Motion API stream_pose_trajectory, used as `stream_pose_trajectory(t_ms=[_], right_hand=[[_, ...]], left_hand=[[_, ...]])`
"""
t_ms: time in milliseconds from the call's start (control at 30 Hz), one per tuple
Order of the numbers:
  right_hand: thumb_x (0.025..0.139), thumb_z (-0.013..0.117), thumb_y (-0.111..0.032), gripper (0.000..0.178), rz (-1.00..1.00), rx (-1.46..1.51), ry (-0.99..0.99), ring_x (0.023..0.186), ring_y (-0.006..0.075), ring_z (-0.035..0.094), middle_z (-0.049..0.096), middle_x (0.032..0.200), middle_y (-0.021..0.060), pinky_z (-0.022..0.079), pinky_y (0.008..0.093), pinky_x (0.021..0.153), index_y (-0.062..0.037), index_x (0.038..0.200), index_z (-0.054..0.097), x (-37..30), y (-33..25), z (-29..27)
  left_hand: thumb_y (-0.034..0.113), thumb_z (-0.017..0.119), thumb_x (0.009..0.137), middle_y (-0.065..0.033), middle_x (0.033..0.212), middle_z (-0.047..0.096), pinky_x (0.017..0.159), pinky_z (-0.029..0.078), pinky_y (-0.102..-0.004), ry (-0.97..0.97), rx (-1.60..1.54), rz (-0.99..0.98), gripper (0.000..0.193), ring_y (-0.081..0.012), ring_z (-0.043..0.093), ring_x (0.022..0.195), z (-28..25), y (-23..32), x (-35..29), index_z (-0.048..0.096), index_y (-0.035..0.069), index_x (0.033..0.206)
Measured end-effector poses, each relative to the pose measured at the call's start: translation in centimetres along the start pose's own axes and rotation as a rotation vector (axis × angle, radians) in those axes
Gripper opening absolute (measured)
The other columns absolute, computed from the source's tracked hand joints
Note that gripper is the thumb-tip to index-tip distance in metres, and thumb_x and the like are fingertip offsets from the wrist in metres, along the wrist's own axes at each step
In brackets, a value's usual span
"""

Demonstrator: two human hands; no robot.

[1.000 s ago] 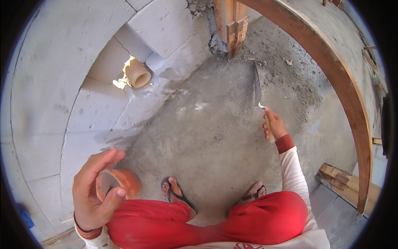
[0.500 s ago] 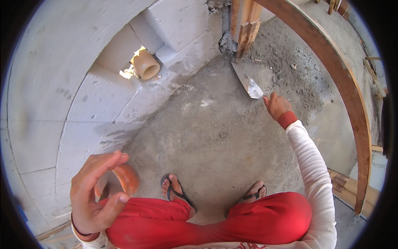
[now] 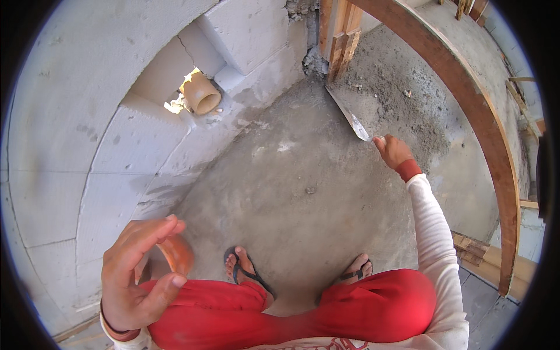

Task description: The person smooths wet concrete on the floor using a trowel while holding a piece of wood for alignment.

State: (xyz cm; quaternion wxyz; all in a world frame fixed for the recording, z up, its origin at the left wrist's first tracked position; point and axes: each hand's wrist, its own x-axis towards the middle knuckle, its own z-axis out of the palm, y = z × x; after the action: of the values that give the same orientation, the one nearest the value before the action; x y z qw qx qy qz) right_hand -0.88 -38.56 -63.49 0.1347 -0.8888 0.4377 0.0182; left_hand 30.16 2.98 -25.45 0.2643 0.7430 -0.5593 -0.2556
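Observation:
My right hand (image 3: 395,153) is closed round the handle of a trowel (image 3: 351,118), out over the grey floor to the right. The trowel's pointed metal blade is tilted onto its edge, its tip reaching the foot of the wooden post. My left hand (image 3: 135,274) is raised at the lower left, with nothing in it. Its fingers curve, and the thumb stands apart from them. Partly hidden behind that hand is a rounded orange thing (image 3: 178,254), whose kind I cannot make out.
Loose wet mortar (image 3: 417,96) lies right of the trowel. A white block wall (image 3: 122,137) with a recess and a tan pipe (image 3: 200,96) runs along the left. The wooden post (image 3: 344,41) stands at the back; a long wooden board (image 3: 487,116) crosses the right side.
The trowel's blade has turned from lying nearly flat to standing on its edge. My right hand has shifted slightly to the right. My left hand stays raised, almost unmoved.

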Motion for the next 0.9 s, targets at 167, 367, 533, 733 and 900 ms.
stream_pose_trajectory(t_ms=[167,367,533,733,900], right_hand=[[0.104,0.050,-0.054,0.060,0.565,0.481,-0.048,0.052,0.0311,0.067,0.063,0.067,0.0184,0.045,0.0435,0.039,0.0029,0.087,0.057,-2.1,4.1,-4.7],[0.100,0.053,-0.056,0.054,0.069,0.001,-0.095,0.084,0.0452,0.070,0.071,0.084,0.0259,0.056,0.0541,0.078,-0.0038,0.101,0.067,-5.7,-1.8,-4.6],[0.100,0.050,-0.060,0.058,-0.084,-0.215,-0.216,0.091,0.0417,0.071,0.074,0.094,0.0222,0.056,0.0518,0.082,-0.0066,0.110,0.070,-0.3,-3.3,-6.6],[0.100,0.050,-0.061,0.062,0.202,-0.213,-0.169,0.100,0.0406,0.071,0.074,0.102,0.0238,0.054,0.0505,0.089,-0.0051,0.112,0.074,6.0,7.8,-10.2],[0.100,0.050,-0.061,0.061,0.176,-0.191,-0.154,0.098,0.0411,0.071,0.074,0.098,0.0228,0.054,0.0509,0.087,-0.0060,0.108,0.075,2.8,4.8,-10.6]], left_hand=[[0.014,0.078,0.081,-0.0216,0.117,0.070,0.090,0.051,-0.0376,0.024,-0.007,-0.038,0.061,-0.0292,0.066,0.101,0.4,-0.2,-0.3,0.059,-0.007,0.135],[0.018,0.078,0.082,-0.0209,0.118,0.070,0.090,0.051,-0.0375,0.064,0.021,-0.134,0.061,-0.0288,0.066,0.102,0.9,0.4,0.2,0.059,-0.006,0.135],[0.020,0.076,0.084,-0.0206,0.117,0.070,0.090,0.051,-0.0374,0.026,0.042,-0.088,0.060,-0.0286,0.066,0.104,1.7,1.1,1.2,0.058,-0.006,0.135],[0.019,0.075,0.084,-0.0206,0.117,0.070,0.090,0.051,-0.0370,0.066,0.050,-0.145,0.060,-0.0282,0.066,0.103,1.8,1.1,0.3,0.058,-0.006,0.136],[0.025,0.074,0.089,-0.0200,0.124,0.066,0.096,0.049,-0.0379,0.016,0.017,-0.203,0.063,-0.0277,0.064,0.113,0.9,1.3,-0.4,0.054,-0.006,0.140]])
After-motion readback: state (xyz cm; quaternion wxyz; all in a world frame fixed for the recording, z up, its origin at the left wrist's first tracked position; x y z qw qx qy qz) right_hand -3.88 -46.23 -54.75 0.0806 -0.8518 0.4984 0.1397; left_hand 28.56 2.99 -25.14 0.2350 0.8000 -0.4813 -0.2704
